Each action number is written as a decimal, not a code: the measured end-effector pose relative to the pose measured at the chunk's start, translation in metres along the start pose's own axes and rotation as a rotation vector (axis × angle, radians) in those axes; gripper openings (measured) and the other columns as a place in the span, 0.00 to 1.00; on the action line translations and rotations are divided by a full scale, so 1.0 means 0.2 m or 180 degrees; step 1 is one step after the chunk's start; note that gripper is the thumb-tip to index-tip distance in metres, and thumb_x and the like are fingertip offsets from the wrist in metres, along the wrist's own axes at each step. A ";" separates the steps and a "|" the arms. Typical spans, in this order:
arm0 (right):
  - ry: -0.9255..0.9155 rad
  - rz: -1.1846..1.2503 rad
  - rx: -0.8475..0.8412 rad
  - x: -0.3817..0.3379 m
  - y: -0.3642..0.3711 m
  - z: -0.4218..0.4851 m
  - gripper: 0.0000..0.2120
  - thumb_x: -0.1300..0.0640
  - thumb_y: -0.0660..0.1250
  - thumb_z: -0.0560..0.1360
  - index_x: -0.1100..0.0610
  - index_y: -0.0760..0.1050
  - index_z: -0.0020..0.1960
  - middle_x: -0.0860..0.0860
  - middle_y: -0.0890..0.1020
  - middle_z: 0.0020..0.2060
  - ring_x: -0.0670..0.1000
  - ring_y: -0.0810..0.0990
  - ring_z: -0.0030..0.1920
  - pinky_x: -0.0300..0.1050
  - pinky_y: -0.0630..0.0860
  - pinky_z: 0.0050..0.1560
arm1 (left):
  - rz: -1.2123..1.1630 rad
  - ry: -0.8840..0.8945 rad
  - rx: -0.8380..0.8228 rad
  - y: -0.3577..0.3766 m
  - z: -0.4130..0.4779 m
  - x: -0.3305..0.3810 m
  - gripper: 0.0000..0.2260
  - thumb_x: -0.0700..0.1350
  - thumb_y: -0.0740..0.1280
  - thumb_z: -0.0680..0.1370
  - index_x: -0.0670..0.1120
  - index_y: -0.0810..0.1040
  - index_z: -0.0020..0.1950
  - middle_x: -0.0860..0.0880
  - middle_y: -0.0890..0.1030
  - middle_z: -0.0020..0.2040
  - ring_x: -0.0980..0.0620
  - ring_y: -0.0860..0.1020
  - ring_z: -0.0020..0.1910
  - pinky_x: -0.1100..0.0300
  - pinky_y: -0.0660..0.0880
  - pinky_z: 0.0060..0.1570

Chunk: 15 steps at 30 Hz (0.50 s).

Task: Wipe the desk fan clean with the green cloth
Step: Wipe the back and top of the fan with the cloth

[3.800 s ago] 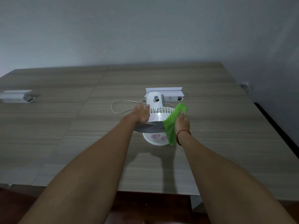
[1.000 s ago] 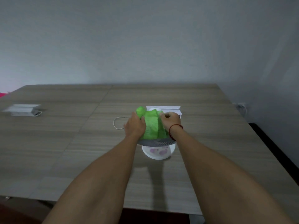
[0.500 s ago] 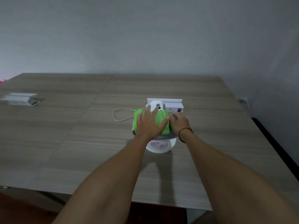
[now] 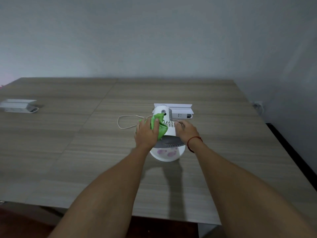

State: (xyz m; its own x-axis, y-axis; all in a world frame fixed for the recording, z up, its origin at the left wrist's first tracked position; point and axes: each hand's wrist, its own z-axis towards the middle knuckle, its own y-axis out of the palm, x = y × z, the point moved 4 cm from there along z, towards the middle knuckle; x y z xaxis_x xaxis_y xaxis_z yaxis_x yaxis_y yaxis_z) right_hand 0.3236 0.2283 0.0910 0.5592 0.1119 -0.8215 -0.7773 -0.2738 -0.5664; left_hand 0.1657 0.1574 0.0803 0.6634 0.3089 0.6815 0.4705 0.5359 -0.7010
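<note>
The crumpled bright green cloth [image 4: 158, 125] is bunched under the left hand [image 4: 147, 133], whose grip presses it with curled fingers onto the back of the small white plastic desk fan [image 4: 167, 134] standing near the middle of the wood-grain laminate table [image 4: 68, 152]. The right hand [image 4: 186, 132], at 3 o'clock of the cloth and wearing a thin red wrist string [image 4: 193, 140], rests its loosely spread grip on the fan's slotted housing. The fan's grey grille and round base with faint pink marks are partly hidden by both hands, while a white power strip [image 4: 181, 112] lies at 12 o'clock and a thin white cable [image 4: 125, 121] loops at 9 o'clock.
</note>
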 end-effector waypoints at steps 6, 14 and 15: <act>0.0103 -0.0044 0.0010 0.02 0.00 0.00 0.17 0.47 0.58 0.77 0.52 0.77 0.61 0.55 0.79 0.62 0.59 0.77 0.60 0.49 0.73 0.61 | -0.0628 -0.0537 0.0395 0.01 0.04 -0.02 0.20 0.52 0.53 0.82 0.38 0.77 0.53 0.38 0.80 0.53 0.38 0.75 0.58 0.45 0.73 0.56; 0.0158 -0.0181 0.0058 0.04 0.00 0.00 0.18 0.49 0.53 0.80 0.55 0.75 0.62 0.59 0.79 0.60 0.61 0.77 0.59 0.51 0.73 0.61 | 0.0169 0.0756 0.0124 0.05 -0.11 0.11 0.24 0.56 0.50 0.82 0.47 0.71 0.71 0.44 0.64 0.77 0.40 0.55 0.78 0.43 0.55 0.75; 0.0176 -0.0193 0.0015 0.03 0.00 0.00 0.17 0.49 0.54 0.79 0.54 0.75 0.61 0.59 0.79 0.60 0.61 0.77 0.59 0.52 0.73 0.61 | 0.0399 0.1017 0.0079 0.06 -0.13 0.13 0.25 0.57 0.48 0.81 0.50 0.71 0.72 0.45 0.63 0.78 0.42 0.54 0.79 0.43 0.53 0.76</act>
State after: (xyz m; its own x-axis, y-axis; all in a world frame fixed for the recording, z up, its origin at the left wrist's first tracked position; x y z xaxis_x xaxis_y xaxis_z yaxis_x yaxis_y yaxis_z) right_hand 0.3276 0.2290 0.0855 0.6203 0.0753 -0.7807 -0.7427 -0.2636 -0.6155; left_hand 0.2043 0.1520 0.0843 0.8657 0.1141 0.4874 0.3622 0.5295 -0.7671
